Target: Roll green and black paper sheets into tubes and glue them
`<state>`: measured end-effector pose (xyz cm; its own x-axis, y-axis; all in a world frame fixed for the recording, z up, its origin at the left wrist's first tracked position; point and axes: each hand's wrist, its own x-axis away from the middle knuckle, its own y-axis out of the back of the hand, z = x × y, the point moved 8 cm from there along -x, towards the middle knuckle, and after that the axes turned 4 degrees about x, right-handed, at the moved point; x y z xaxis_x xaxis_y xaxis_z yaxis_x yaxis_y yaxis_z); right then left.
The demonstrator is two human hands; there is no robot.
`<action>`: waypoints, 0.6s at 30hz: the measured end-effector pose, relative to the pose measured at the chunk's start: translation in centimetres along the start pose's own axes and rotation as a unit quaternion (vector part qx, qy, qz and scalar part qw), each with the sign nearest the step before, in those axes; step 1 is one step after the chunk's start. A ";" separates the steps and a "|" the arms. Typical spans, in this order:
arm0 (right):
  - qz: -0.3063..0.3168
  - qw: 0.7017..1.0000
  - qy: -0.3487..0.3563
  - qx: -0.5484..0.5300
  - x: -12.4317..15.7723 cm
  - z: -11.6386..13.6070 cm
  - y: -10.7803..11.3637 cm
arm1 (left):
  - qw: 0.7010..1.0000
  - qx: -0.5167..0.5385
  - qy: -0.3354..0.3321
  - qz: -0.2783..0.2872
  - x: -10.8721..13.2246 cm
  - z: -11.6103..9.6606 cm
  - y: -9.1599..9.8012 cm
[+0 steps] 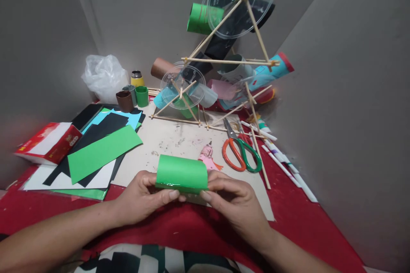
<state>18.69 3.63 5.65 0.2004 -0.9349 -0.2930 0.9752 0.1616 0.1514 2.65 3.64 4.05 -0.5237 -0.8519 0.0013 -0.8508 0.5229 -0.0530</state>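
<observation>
A piece of green paper (182, 173), curled over into a roll, is held low over the cardboard sheet (179, 140). My left hand (144, 198) pinches its left end with thumb and fingers closed on it. My right hand (235, 202) grips its right end the same way. Just beyond the paper lies a small pink cut-out (207, 156). A pair of scissors with orange and green handles (241, 150) lies to the right on the cardboard.
A stick-and-plastic-lid wheel model (230, 42) with paper tubes stands at the back. Sheets of green, black and blue paper (102, 145) lie left, beside a red and white box (48, 141). Small cups (133, 95), a plastic bag (104, 76) and pens (282, 162) lie around.
</observation>
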 end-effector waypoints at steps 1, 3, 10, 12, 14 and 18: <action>-0.005 1.000 0.002 0.007 0.0 0.1 0.1 | 1.000 0.014 0.015 -0.008 0.0 0.3 0.1; -0.012 1.000 0.007 0.024 0.0 0.2 0.3 | 0.998 0.052 0.043 -0.020 0.1 0.7 0.4; -0.017 0.998 0.025 0.053 0.0 0.4 0.4 | 0.984 0.142 0.094 -0.042 0.2 1.4 0.6; -0.017 0.998 0.020 0.052 0.0 0.2 0.3 | 0.984 0.137 0.104 -0.050 0.2 1.6 0.7; -0.010 0.999 0.007 0.044 0.0 -0.1 0.2 | 0.984 0.134 0.106 -0.056 0.2 1.8 0.8; 0.023 0.999 -0.034 0.024 -0.1 -1.1 -0.4 | 0.982 0.142 0.101 -0.067 0.2 2.0 1.0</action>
<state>18.41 4.00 4.54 0.2368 -0.9462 -0.2206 0.9590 0.1912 0.2094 1.84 3.95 2.00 -0.4314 -0.8739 0.2241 -0.8804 0.3535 -0.3162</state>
